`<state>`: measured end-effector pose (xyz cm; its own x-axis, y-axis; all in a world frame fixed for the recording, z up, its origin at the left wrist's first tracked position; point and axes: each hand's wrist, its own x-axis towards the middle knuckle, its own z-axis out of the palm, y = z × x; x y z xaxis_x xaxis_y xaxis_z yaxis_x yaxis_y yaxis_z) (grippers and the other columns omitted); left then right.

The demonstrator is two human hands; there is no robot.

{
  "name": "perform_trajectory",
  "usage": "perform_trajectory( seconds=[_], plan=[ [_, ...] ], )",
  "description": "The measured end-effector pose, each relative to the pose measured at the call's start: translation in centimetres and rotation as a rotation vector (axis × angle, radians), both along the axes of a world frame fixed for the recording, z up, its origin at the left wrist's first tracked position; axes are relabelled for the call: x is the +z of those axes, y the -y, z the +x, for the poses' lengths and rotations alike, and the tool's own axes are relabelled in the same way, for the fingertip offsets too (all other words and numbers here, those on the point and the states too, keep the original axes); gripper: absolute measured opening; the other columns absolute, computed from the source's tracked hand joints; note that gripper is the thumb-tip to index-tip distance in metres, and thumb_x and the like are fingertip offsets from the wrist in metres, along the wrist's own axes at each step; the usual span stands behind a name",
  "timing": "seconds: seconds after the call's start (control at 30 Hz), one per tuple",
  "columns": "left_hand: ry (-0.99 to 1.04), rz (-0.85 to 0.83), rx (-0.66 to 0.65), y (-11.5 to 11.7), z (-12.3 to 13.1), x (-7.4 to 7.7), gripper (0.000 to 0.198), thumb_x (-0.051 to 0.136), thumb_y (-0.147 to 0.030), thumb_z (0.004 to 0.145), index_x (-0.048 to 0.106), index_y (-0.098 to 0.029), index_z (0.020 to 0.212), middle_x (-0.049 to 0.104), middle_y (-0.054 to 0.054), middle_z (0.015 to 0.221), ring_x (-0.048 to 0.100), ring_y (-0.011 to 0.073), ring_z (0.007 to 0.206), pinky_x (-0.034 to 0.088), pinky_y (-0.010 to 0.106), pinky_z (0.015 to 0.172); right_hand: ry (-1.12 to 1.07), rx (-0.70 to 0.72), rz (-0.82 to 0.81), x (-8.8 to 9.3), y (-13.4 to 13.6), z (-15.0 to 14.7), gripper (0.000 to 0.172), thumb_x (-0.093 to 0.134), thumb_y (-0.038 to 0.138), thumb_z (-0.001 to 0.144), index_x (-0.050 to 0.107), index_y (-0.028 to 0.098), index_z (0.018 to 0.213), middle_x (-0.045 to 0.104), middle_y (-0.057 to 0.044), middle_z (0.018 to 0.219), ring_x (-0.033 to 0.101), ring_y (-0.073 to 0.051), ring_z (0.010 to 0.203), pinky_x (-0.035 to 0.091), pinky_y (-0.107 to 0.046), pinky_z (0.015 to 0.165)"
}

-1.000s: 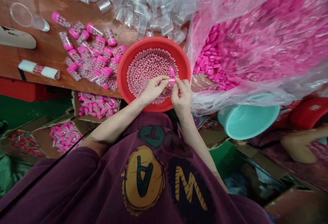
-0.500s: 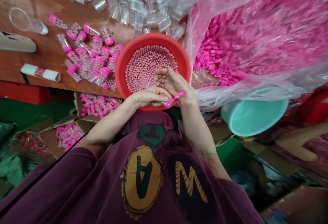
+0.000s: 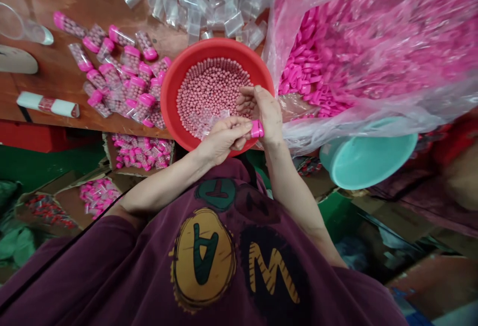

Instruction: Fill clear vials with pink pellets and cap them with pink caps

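Note:
My left hand (image 3: 227, 136) is closed round a small clear bottle whose body is mostly hidden by the fingers. Its pink cap (image 3: 257, 129) sticks out to the right and looks pressed down level on the neck. Beside the cap is the heel of my right hand (image 3: 266, 109), with the fingers loosely apart over the bowl; whether palm and cap touch I cannot tell. Under both hands stands a red bowl (image 3: 263, 64) of small pink beads (image 3: 212, 87). Several clear empty containers (image 3: 209, 123) lie on the beads near my left hand.
Filled pink-capped bottles (image 3: 130, 79) lie on the wooden table left of the bowl. Clear containers (image 3: 209, 2) are heaped behind it. A plastic bag of pink caps (image 3: 304, 62) lies at right, above a turquoise basin (image 3: 373, 162). Boxes of filled bottles (image 3: 142, 152) stand below left.
The pink cap stood hinged open half a second ago and is now folded shut on the bottle. My right hand's heel has come against or near it. The whole view shifted slightly.

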<state>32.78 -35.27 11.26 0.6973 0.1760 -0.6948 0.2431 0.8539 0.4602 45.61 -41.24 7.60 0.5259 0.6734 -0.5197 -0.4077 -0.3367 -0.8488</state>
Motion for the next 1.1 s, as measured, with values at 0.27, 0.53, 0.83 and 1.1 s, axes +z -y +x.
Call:
perform_trajectory(
  seconds=[0.27, 0.53, 0.83, 1.1],
  plan=[
    [0.139, 0.236, 0.005, -0.3, 0.1, -1.2, 0.023, 0.083, -0.035, 0.092, 0.070, -0.017, 0.099, 0.054, -0.007, 0.059, 0.044, 0.0051, 0.048, 0.029, 0.022, 0.048, -0.110, -0.088, 0.054, -0.9, -0.2, -0.2, 0.058, 0.055, 0.080, 0.097, 0.071, 0.025, 0.105, 0.076, -0.006, 0.096, 0.075, -0.021, 0.089, 0.065, -0.040, 0.085],
    [0.043, 0.186, 0.103, 1.0, 0.3, -0.6, 0.016, 0.077, -0.029, 0.096, 0.066, -0.018, 0.097, 0.053, -0.008, 0.059, 0.044, 0.0041, 0.046, 0.029, 0.020, 0.047, 0.004, -0.208, 0.019, 0.0, -0.5, -0.6, 0.051, 0.055, 0.072, 0.103, 0.073, 0.024, 0.098, 0.073, -0.003, 0.088, 0.070, -0.017, 0.076, 0.062, -0.034, 0.076],
    [-0.181, 0.192, 0.118, 1.8, 0.2, -1.3, 0.013, 0.069, -0.017, 0.102, 0.061, -0.019, 0.092, 0.047, -0.011, 0.053, 0.037, 0.0039, 0.042, 0.024, 0.020, 0.047, 0.163, -0.242, -0.141, -2.8, -0.1, -2.4, 0.073, 0.045, 0.090, 0.095, 0.072, 0.023, 0.093, 0.072, -0.003, 0.079, 0.074, -0.017, 0.083, 0.061, -0.031, 0.074],
    [-0.108, 0.191, 0.030, 1.3, -0.2, -1.9, 0.010, 0.066, -0.024, 0.104, 0.061, -0.019, 0.097, 0.051, -0.009, 0.052, 0.043, 0.0065, 0.045, 0.028, 0.021, 0.050, -0.103, -0.222, -0.095, -4.5, -0.5, -2.3, 0.077, 0.042, 0.093, 0.093, 0.073, 0.022, 0.097, 0.075, -0.007, 0.086, 0.075, -0.020, 0.086, 0.063, -0.035, 0.078]
  ],
)
